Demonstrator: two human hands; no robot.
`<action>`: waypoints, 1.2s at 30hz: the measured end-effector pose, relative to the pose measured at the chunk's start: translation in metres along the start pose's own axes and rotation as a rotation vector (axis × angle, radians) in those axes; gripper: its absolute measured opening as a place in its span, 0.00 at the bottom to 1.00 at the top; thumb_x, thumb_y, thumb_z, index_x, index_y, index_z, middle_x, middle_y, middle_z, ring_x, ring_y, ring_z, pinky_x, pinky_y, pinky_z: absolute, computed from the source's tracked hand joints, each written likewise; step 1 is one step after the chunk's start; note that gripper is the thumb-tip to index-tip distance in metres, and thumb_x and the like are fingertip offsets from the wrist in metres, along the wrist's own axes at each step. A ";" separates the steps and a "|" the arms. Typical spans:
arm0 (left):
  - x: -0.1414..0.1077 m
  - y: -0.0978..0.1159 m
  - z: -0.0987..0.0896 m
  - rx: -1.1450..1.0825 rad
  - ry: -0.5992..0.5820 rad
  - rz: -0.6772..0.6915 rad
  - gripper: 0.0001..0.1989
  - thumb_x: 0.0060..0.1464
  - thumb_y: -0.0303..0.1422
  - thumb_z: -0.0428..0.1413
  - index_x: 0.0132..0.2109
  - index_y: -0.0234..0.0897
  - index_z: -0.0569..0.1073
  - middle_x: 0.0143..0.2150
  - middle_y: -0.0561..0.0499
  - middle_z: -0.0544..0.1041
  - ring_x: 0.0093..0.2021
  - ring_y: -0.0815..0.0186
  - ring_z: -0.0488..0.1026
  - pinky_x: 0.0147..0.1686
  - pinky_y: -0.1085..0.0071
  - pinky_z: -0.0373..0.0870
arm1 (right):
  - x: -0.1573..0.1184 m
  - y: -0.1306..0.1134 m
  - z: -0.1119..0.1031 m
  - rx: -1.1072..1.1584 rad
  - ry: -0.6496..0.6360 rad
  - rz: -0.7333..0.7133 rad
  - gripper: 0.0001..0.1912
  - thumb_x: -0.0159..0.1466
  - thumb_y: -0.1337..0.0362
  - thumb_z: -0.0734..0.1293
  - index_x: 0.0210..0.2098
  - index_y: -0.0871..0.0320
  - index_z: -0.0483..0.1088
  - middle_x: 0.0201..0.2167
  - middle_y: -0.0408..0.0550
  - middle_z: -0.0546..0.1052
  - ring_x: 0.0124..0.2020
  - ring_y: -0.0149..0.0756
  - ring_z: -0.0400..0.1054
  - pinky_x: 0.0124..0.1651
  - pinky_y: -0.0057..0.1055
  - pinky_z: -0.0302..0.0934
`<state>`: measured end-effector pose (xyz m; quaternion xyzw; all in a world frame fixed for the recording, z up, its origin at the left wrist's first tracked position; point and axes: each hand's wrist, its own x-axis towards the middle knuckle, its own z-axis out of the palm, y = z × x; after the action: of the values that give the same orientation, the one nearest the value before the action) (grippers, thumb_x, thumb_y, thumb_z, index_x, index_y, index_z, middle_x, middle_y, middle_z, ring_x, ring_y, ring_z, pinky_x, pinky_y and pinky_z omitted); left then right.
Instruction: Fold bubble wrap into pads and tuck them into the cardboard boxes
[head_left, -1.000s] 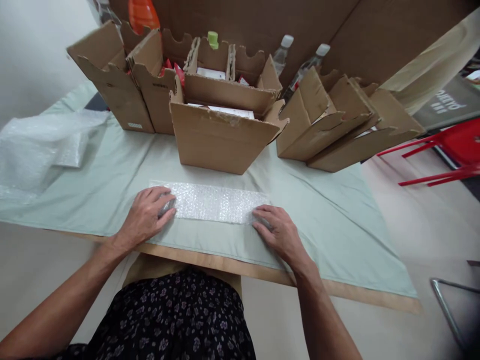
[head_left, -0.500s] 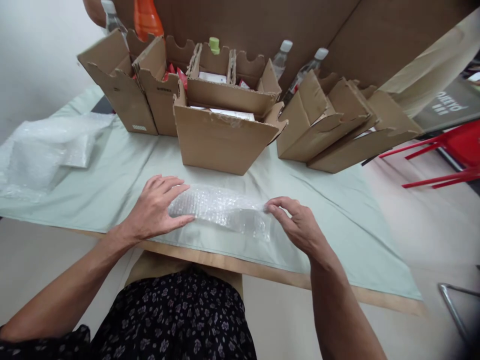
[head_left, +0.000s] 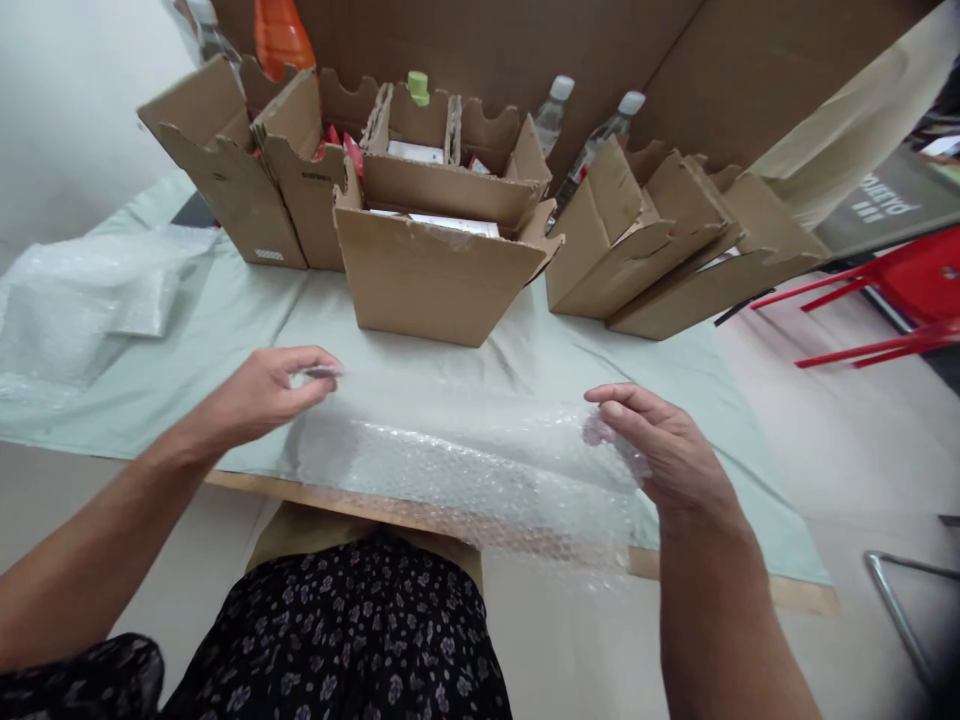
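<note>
Left hand [head_left: 262,395], left of center, is pinching one end of a clear bubble wrap sheet [head_left: 465,475] between thumb and fingers. Right hand [head_left: 675,450], right of center, has its fingers curled in, gripping the other end. Sheet's kinda stretched across the lower middle, overlapping the wooden table edge [head_left: 643,563]. Cardboard box [head_left: 435,280] sits upper middle.

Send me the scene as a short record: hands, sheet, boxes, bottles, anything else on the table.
left hand: pinching the bubble wrap at its left end
right hand: gripping its right end
sheet: spread between both hands
boxes: cardboard, open-topped, beyond the sheet
orange bottle: behind the boxes, far left
other plastic: on the table, left side
</note>
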<state>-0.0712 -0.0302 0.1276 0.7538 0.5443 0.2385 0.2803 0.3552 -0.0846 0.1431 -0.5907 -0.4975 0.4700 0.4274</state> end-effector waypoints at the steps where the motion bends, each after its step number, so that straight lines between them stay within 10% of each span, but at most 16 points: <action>1: 0.000 -0.002 -0.007 -0.051 -0.002 -0.055 0.14 0.55 0.44 0.57 0.41 0.41 0.80 0.36 0.49 0.83 0.37 0.58 0.79 0.40 0.64 0.76 | 0.005 0.005 0.001 -0.016 -0.015 0.025 0.18 0.57 0.50 0.77 0.39 0.56 0.77 0.22 0.42 0.75 0.23 0.32 0.67 0.29 0.30 0.61; 9: 0.018 -0.038 0.006 0.033 0.017 -0.247 0.27 0.52 0.45 0.54 0.56 0.37 0.75 0.29 0.53 0.75 0.30 0.61 0.74 0.33 0.64 0.70 | 0.047 0.056 0.028 -0.067 0.195 -0.002 0.21 0.55 0.50 0.74 0.41 0.57 0.75 0.26 0.43 0.76 0.26 0.34 0.69 0.31 0.33 0.65; 12: 0.012 -0.040 0.008 0.263 0.236 -0.197 0.32 0.55 0.47 0.56 0.65 0.40 0.69 0.51 0.43 0.79 0.53 0.48 0.77 0.52 0.52 0.73 | 0.035 0.061 0.016 -0.242 0.335 -0.068 0.20 0.59 0.51 0.71 0.45 0.56 0.75 0.38 0.51 0.82 0.36 0.41 0.76 0.41 0.40 0.71; 15: -0.002 -0.017 0.016 0.457 0.416 0.004 0.37 0.61 0.52 0.55 0.72 0.47 0.58 0.75 0.45 0.60 0.74 0.43 0.56 0.69 0.44 0.58 | 0.016 0.052 0.018 -0.599 0.374 -0.245 0.20 0.66 0.52 0.67 0.53 0.55 0.75 0.52 0.56 0.80 0.52 0.50 0.75 0.52 0.49 0.71; 20: -0.010 0.031 0.077 0.484 0.118 0.546 0.36 0.69 0.49 0.49 0.75 0.41 0.47 0.78 0.39 0.52 0.79 0.48 0.46 0.74 0.44 0.48 | 0.012 0.036 0.094 -1.005 -0.006 -0.587 0.32 0.72 0.57 0.61 0.74 0.55 0.56 0.74 0.56 0.61 0.74 0.52 0.53 0.71 0.55 0.54; 24: -0.001 0.018 0.115 0.534 -0.102 0.538 0.39 0.70 0.52 0.45 0.74 0.28 0.49 0.75 0.29 0.57 0.77 0.47 0.51 0.75 0.45 0.43 | 0.027 0.050 0.143 -1.168 -0.321 -0.541 0.36 0.73 0.50 0.60 0.74 0.61 0.54 0.76 0.57 0.55 0.77 0.53 0.46 0.74 0.51 0.49; 36: -0.023 -0.041 0.076 0.584 -0.082 0.165 0.36 0.68 0.51 0.46 0.72 0.30 0.56 0.77 0.28 0.52 0.77 0.39 0.48 0.72 0.37 0.43 | 0.024 0.094 0.072 -1.297 -0.073 -0.416 0.35 0.75 0.46 0.53 0.73 0.60 0.56 0.75 0.60 0.58 0.75 0.56 0.51 0.72 0.57 0.50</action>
<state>-0.0561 -0.0544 0.0430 0.8531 0.5151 0.0633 0.0535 0.3039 -0.0709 0.0350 -0.6032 -0.7960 0.0041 0.0513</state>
